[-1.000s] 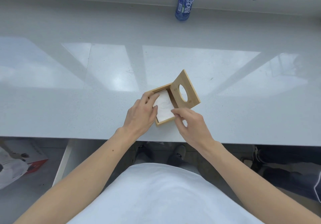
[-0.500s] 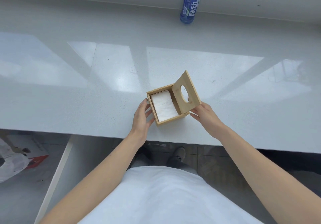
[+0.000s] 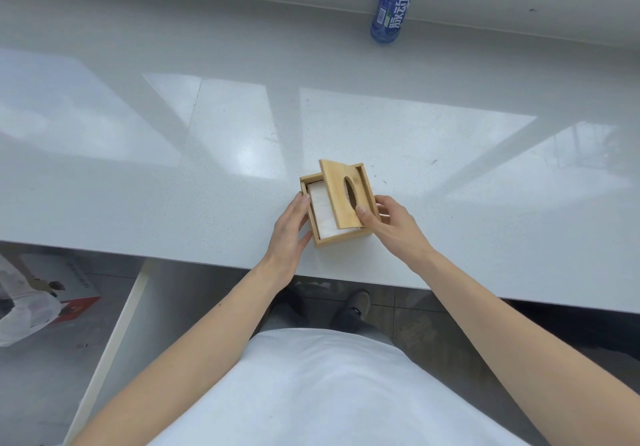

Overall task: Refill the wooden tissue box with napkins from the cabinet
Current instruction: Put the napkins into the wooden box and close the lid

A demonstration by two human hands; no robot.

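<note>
Box (image 3: 325, 239) sits between both hands' fingers (image 3: 363, 211), lid (image 3: 341, 196) half-lowered.

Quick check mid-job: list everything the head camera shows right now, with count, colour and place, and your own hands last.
Wooden tissue box: 1, light wood, on the counter near its front edge.
Lid: 1, light wood with an oval slot, tilted partly down over the box.
Napkins: 1 stack, white, inside the box, partly under the lid.
Counter: 1, glossy white, across the view.
Bottle: 1, blue with a label, by the wall at the counter's back right.
Carton: 1, red and white, on the floor at lower left.
Plastic bag: 1, translucent white, beside the carton.
Shoes: 2, dark, on the floor under the counter edge.
Left hand: 1, against the box's left side.
Right hand: 1, holding the lid's near right corner.
</note>
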